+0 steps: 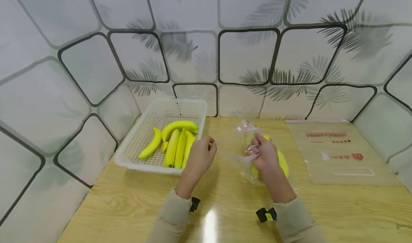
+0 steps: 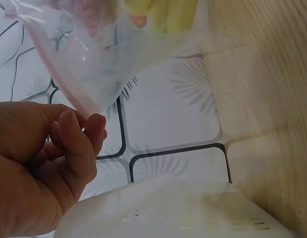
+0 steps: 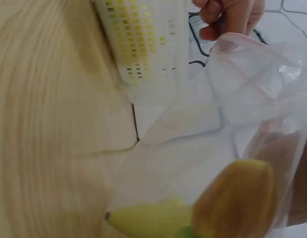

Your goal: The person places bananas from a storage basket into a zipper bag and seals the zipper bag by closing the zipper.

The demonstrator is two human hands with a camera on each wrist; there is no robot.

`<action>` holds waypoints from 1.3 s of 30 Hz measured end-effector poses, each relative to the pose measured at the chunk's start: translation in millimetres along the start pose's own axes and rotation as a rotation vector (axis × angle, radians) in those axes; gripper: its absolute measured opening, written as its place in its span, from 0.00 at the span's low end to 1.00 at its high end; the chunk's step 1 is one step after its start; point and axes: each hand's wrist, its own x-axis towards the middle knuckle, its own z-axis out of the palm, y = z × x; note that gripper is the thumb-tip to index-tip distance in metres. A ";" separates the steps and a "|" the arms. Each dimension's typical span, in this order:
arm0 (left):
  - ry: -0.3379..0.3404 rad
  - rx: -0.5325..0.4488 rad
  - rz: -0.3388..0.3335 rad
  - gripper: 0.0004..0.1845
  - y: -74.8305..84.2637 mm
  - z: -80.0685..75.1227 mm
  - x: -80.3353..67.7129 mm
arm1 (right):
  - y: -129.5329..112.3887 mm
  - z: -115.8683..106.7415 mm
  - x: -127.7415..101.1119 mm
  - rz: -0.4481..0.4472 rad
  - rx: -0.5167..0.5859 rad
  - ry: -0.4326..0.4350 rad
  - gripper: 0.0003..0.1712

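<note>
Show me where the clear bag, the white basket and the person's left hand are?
clear bag [image 1: 239, 142]: head view, its stretched open mouth.
white basket [image 1: 136, 137]: head view, its perforated left wall.
left hand [image 1: 199, 156]: head view, back of the hand.

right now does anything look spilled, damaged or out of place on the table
Nothing stands out. The yellow bananas lie neatly in the white slotted plastic basket. The left hand and right hand pinch open the clear plastic zip bag, which holds yellow fruit. A second flat clear bag lies undisturbed on the wooden table.
</note>
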 end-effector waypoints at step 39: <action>-0.228 0.218 -0.374 0.22 -76.0 -88.3 4.2 | -19.9 3.2 -4.5 -0.410 -0.324 -0.016 0.11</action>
